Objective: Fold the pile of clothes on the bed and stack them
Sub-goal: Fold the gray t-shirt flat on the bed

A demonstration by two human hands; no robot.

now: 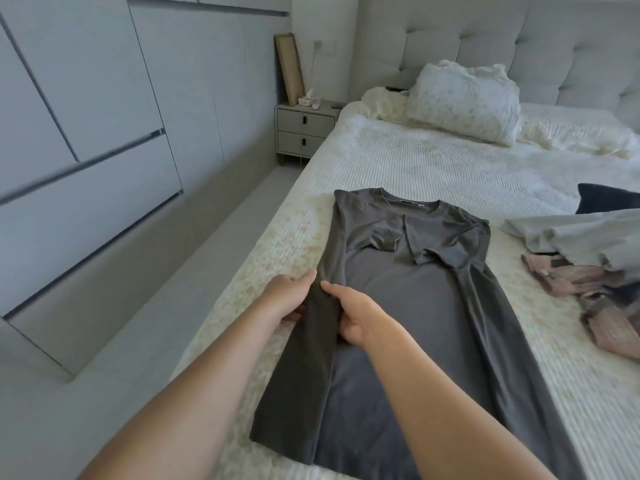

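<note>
A dark grey T-shirt (415, 306) lies flat on the white bed (433, 161), collar away from me, both sleeves folded in across the chest. Its left side is folded inward as a long strip. My left hand (289, 294) holds the outer edge of that strip, fingers curled under the fabric. My right hand (349, 315) grips the strip's inner side, thumb on top. To the right lie unfolded clothes: a light grey garment (575, 237), a pink patterned one (595, 303) and a dark navy piece (606, 199).
A patterned pillow (464, 98) and crumpled duvet sit by the padded headboard (519, 39). A nightstand (304, 129) stands left of the bed, with grey wardrobe doors (86, 150) along the left wall and a narrow floor strip between.
</note>
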